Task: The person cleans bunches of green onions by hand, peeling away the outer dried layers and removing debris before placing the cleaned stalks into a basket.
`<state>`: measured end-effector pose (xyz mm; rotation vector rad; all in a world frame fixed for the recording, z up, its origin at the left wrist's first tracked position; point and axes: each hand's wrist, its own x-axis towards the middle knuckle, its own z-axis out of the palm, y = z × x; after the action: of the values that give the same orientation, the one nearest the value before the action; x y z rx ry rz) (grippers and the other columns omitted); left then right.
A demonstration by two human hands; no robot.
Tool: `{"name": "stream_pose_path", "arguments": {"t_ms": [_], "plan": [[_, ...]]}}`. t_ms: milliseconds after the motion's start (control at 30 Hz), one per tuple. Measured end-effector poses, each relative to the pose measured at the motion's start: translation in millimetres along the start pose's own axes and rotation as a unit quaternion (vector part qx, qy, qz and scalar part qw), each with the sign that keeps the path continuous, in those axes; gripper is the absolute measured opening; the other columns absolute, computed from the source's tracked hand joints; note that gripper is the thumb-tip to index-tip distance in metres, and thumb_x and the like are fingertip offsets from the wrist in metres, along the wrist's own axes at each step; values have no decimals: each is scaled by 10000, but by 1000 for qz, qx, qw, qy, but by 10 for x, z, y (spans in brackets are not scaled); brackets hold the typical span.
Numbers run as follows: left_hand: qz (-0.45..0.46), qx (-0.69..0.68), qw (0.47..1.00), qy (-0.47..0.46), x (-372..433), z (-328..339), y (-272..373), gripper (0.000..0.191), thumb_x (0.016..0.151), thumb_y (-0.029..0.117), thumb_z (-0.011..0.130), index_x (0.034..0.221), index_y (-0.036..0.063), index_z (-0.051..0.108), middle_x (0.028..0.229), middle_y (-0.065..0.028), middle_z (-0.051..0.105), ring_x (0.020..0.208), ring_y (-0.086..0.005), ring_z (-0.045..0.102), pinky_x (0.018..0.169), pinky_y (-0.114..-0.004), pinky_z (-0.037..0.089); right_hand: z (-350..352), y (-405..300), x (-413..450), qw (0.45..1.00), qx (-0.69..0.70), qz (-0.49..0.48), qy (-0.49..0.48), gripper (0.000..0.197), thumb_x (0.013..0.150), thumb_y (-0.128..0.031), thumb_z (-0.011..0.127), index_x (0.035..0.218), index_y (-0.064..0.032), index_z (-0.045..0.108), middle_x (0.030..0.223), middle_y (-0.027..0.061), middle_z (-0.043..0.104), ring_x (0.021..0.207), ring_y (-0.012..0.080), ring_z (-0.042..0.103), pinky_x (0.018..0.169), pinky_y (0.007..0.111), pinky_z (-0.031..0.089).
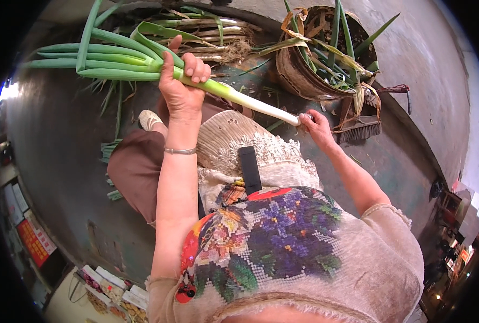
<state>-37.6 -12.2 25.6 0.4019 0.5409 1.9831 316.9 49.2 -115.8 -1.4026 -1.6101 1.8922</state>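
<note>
A large green onion point(255, 103) slants across the space above my lap, its green leaves up at the left and its white root end down at the right. My left hand point(183, 89) wraps around the stalk just below where the leaves fan out. At the other end, my right hand point(320, 131) pinches the white base between thumb and fingers. Something small and shiny shows at those fingers; I cannot tell whether it is a ring or a blade. The roots are mostly hidden there.
Beyond my hands lies a pile of untrimmed green onions point(227, 34) with soil-brown roots. A worn bucket point(300, 76) of leaf scraps stands at the upper right, a broom head point(360, 128) beside it. Cut green stalks point(111, 149) lie left of my knee. Wall curves along the right.
</note>
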Motion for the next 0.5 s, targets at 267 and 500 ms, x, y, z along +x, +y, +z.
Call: {"name": "stream_pose_path", "arguments": {"t_ms": [267,500], "plan": [[-6,9,1000,-5,-14,-23,-48,444,951,415,530,1255,92,513,581,17,324,498,-105,295,528,-264,287,-741,1342,2,858,-466,121,179,284,845,-274,623,846,9,643,821,199,653,749,385,585,692,432,464],[-2,6,1000,13,54,64,-32,419,944,392,553,1233,90,526,615,3,390,543,-115,359,558,-280,323,-482,320,-281,969,-201,-30,141,141,884,-130,613,952,-6,601,696,67,582,649,166,571,595,298,453]]}}
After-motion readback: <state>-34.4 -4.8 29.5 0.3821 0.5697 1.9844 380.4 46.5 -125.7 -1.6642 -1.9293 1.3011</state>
